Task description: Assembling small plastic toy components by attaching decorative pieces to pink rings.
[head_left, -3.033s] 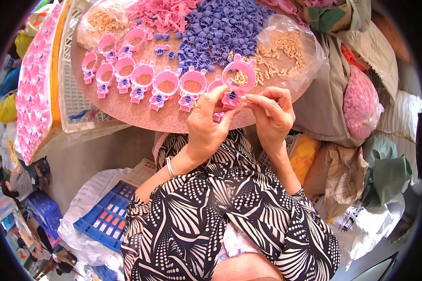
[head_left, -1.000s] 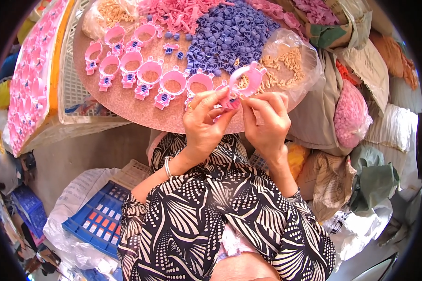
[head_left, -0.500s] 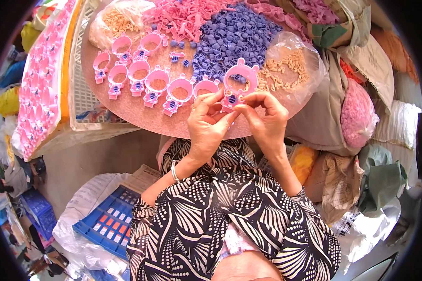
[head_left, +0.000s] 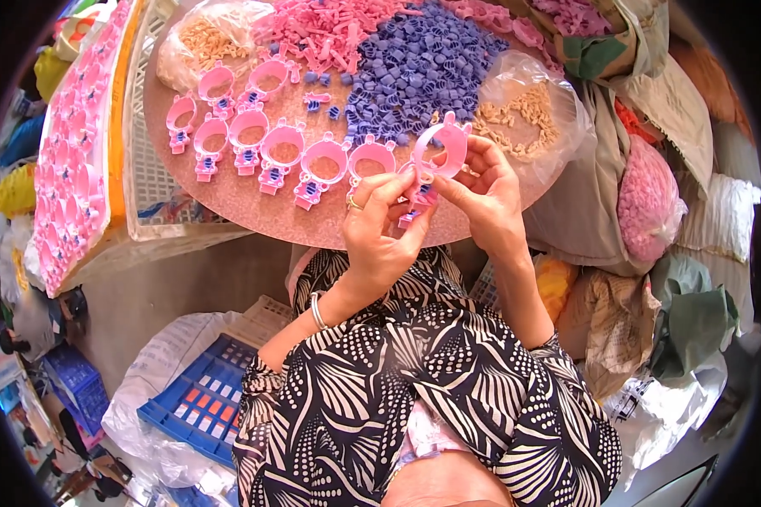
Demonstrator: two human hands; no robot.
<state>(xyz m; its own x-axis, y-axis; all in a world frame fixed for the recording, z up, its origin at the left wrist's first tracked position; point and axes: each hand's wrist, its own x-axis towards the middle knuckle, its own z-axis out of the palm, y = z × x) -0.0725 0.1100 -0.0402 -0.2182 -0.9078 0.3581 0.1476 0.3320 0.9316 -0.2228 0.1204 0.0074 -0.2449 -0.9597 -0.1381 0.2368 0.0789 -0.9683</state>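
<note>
Both my hands hold a pink ring-shaped plastic toy piece with small ears and a dark blue insert, raised over the table's near edge. My left hand pinches its lower part, while my right hand grips the ring's right side. Turned sideways, the ring's inner band shows. Several similar pink pieces lie in rows to the left. Beyond my hands are a heap of small blue parts and a pile of pink strips. Small beige parts sit on an open clear bag at the right.
Another bag of beige parts is on the round table at the far left. A white plastic crate and a tray of pink pieces stand left. Sacks and a bag of pink parts crowd the right. A blue basket lies low at left.
The held piece has turned from facing me to sideways, its ring tilting right. My right hand has moved up from the lower part to the ring's side; my left still pinches below.
</note>
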